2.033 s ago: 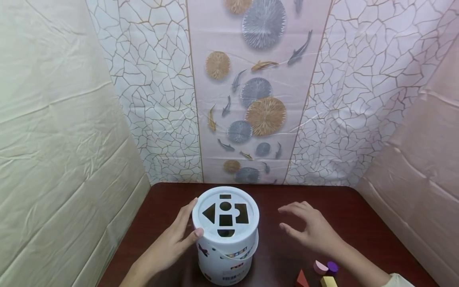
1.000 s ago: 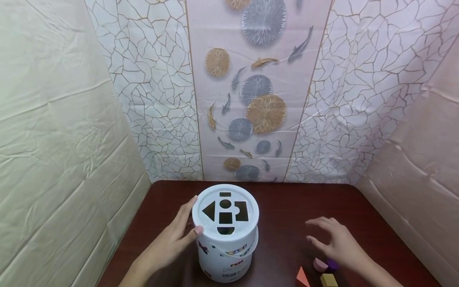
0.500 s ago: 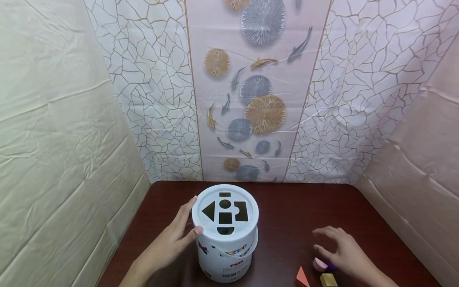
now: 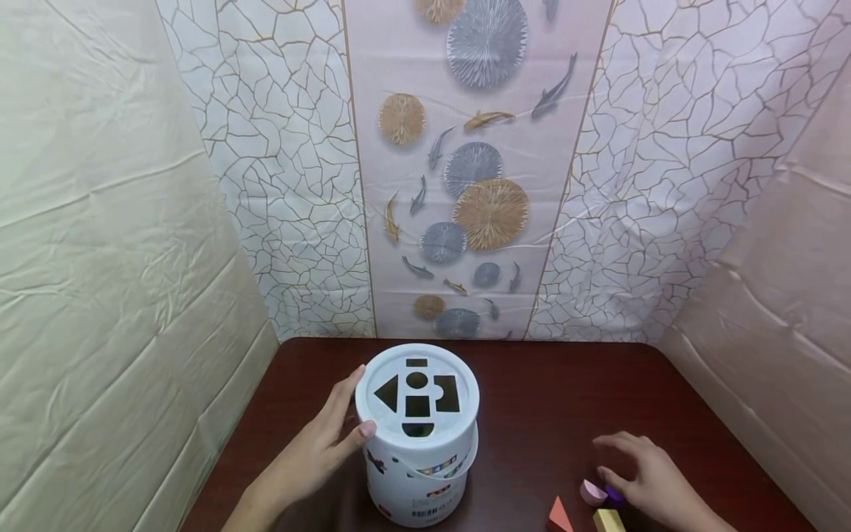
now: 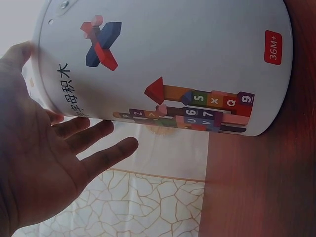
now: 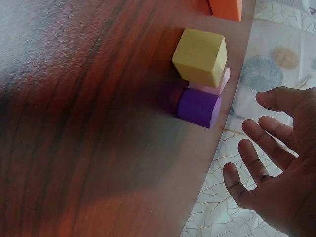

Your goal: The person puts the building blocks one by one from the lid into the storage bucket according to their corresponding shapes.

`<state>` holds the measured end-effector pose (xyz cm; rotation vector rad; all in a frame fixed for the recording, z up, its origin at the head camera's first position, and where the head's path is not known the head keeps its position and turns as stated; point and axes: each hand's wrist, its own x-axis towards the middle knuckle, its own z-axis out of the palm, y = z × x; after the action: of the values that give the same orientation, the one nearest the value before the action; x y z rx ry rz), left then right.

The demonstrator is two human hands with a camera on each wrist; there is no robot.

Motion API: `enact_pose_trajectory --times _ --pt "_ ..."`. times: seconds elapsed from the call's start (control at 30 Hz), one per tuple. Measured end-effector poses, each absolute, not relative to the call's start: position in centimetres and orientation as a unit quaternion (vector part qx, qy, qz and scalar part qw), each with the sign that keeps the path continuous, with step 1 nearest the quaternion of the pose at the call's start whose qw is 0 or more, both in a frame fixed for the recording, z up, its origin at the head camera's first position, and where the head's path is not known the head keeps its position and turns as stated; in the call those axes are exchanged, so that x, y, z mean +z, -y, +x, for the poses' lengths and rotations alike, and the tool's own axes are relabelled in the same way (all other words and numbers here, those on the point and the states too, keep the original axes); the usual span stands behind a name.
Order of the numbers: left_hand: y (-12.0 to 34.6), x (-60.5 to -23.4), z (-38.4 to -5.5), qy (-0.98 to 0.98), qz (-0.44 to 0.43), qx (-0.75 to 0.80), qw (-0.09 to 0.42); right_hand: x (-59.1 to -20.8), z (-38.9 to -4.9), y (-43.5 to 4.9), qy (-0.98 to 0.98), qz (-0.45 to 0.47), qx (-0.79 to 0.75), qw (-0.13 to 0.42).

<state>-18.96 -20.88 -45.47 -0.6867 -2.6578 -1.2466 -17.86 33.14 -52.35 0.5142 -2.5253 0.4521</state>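
Under the right hand, a short purple cylindrical block is seen just beside the thumb in the head view. In the right wrist view, a gap is shown between block and fingertips; nothing is held. The fingers are spread and loosely bent, with thumb and index finger well parted. A pink half-round block is placed beside the purple one, with a pale yellow squared block near both. A red-orange triangular block is set a little apart, nearer the bucket. All four are laid on a dark red-brown wood-grain tabletop.

A white cylindrical bucket, upright, is steadied by the left hand: the thumb is rested at the lid's edge, the other fingers, nearly straight and splayed, along its side. Shaped holes are cut in the white round lid.

Compared with two seconds earlier, the right hand has been shifted from near the bucket to the blocks; the left hand's hold is unchanged.
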Motion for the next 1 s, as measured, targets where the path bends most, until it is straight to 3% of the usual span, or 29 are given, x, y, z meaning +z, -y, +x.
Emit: enact_pose_trajectory --times 0.63,0.7,0.9,1.0 --pt "20.9 -45.7 -19.0 0.881 -0.229 -0.409 0.067 -54.2 -17.6 -35.8 0.958 0.145 0.181 0.171" --pt "20.9 -45.7 -19.0 0.88 -0.231 -0.41 0.067 -54.3 -17.6 -36.0 0.957 0.15 0.194 0.152" --pt "20.9 -45.7 -19.0 0.879 -0.231 -0.411 0.066 -53.9 -17.7 -36.7 0.95 0.175 0.258 0.025" --pt "20.9 -45.7 -19.1 0.878 -0.231 -0.413 0.065 -53.9 -17.7 -36.8 0.944 0.193 0.269 0.015"
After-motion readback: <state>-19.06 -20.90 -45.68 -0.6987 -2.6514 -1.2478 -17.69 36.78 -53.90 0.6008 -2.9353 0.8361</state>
